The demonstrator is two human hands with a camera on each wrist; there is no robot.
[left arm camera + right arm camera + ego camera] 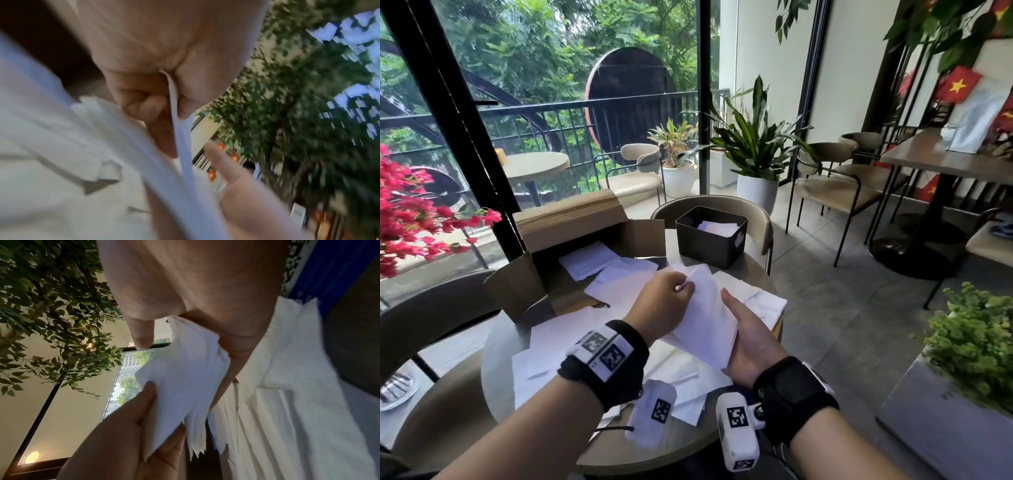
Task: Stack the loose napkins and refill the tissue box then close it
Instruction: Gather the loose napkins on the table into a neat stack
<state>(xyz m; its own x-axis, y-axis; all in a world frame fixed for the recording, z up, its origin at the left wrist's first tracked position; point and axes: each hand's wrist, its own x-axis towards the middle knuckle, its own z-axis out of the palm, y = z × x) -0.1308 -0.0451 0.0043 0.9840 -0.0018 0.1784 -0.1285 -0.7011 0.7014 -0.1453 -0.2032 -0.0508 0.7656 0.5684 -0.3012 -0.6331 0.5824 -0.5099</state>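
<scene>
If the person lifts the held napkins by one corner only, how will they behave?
The napkins probably flop and fan apart: they already bend between the left hand and right hand. They look thin, so likely light and easily torn.

The napkins (pixel 705 329) are plain white, scattered over a grey-beige tabletop (pixel 619 448) beside a brown cardboard box (pixel 571 226) and a matt black tissue box (pixel 710 241) with white sheets inside. Black wrist straps (pixel 791 394) carry white blocks printed with black square codes. Bright pink-red flowers (pixel 410 212) hang past the tabletop's left edge.
</scene>
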